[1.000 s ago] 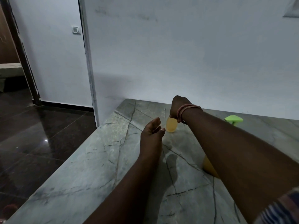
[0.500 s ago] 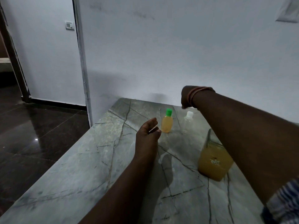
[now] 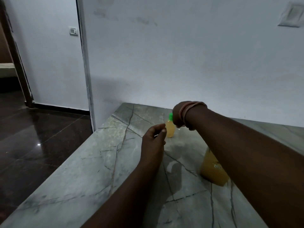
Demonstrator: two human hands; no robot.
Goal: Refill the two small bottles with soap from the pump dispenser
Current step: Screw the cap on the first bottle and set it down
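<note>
Since half a second ago the right hand (image 3: 180, 115) has dropped from above the bottles to the spot where the white-capped bottle stood, now hidden behind it; whether its fingers have closed on that bottle I cannot tell. At its nine o'clock the green-capped bottle (image 3: 170, 128) stands upright, full of amber soap. Nearer, the left hand (image 3: 153, 139) hovers loosely curled, holding nothing. At five o'clock, partly behind the right forearm, sits the soap dispenser (image 3: 212, 171) on the marble counter (image 3: 92, 170). Best to grip the empty bottle low (it looks light) and steady it before uncapping.
</note>
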